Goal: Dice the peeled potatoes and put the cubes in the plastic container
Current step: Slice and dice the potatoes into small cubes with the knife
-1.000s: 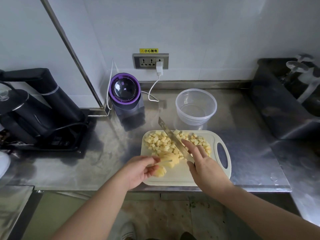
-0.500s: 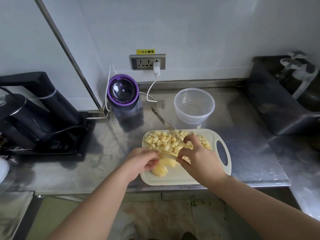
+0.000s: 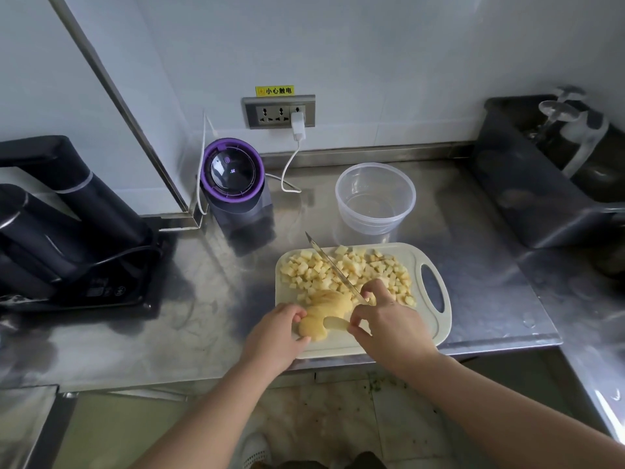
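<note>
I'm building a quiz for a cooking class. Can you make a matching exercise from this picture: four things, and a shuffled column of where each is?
Things: 1 knife; 2 potato cubes; 3 container; 4 uncut potato piece
Places: A held by the left hand; B piled on the cutting board's far side; C on the counter behind the board; D gripped in the right hand
Pairs: 1-D; 2-B; 3-C; 4-A

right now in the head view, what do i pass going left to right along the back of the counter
black appliance -> purple-lidded appliance -> plastic container -> dark tub
</note>
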A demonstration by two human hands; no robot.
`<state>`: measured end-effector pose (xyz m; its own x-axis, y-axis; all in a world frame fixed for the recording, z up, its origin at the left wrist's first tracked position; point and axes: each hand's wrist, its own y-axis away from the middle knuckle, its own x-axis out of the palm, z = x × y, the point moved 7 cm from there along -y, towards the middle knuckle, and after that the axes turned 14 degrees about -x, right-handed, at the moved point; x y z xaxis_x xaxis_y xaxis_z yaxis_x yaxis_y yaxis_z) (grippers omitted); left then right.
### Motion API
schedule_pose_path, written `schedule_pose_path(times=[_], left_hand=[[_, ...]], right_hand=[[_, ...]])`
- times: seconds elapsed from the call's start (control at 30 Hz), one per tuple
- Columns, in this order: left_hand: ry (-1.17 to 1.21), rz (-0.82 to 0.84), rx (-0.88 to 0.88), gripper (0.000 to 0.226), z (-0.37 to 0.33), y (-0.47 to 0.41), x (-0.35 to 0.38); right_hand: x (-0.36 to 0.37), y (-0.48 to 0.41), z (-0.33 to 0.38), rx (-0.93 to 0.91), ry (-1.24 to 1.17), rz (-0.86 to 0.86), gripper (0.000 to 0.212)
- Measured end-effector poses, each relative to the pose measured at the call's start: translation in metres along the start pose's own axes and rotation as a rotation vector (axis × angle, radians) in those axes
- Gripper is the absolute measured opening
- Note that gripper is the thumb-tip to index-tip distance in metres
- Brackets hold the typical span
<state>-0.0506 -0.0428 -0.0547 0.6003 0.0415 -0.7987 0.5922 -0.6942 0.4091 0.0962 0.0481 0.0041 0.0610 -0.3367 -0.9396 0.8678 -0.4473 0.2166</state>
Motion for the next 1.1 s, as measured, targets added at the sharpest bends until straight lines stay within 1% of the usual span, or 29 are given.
schedule_pose_path(times=[0.23, 0.43, 0.53, 0.63, 0.73, 0.8, 0.83, 0.93, 1.03, 1.1], left_hand=[[-0.049, -0.002, 0.056, 0.039, -0.001, -0.002, 0.004], [-0.064, -0.008, 0.066, 0.022, 0.000, -0.005, 0.005], [-0.046, 0.001, 0.055, 0.022, 0.002, -0.006, 0.006], [0.001, 0.003, 0.037, 0.030, 0.004, -0.005, 0.005], [0.075, 0.011, 0.017, 0.050, 0.005, -0.006, 0.002], [0.076, 0.034, 0.013, 0.061, 0.004, -0.007, 0.003], [0.058, 0.045, 0.013, 0.061, 0.003, -0.008, 0.004], [0.048, 0.051, -0.002, 0.051, 0.001, -0.011, 0.007], [0.070, 0.040, -0.005, 0.040, -0.001, -0.011, 0.009], [0.076, 0.030, -0.010, 0.038, -0.003, -0.011, 0.011]], right_hand=[[0.001, -0.006, 0.002, 0.051, -0.012, -0.024, 0.030], [0.006, -0.016, 0.004, 0.051, -0.032, -0.019, 0.028], [0.013, -0.023, 0.007, 0.036, -0.014, -0.011, 0.029], [0.020, -0.030, 0.011, 0.018, 0.046, 0.007, 0.031], [0.025, -0.030, 0.012, -0.008, 0.081, 0.038, 0.033], [0.025, -0.027, 0.010, -0.021, 0.086, 0.036, 0.032], [0.026, -0.025, 0.009, -0.022, 0.087, 0.034, 0.031], [0.028, -0.020, 0.005, -0.021, 0.073, 0.034, 0.032], [0.035, -0.017, 0.002, -0.023, 0.111, 0.039, 0.040], [0.038, -0.016, 0.001, -0.027, 0.136, -0.004, 0.038]])
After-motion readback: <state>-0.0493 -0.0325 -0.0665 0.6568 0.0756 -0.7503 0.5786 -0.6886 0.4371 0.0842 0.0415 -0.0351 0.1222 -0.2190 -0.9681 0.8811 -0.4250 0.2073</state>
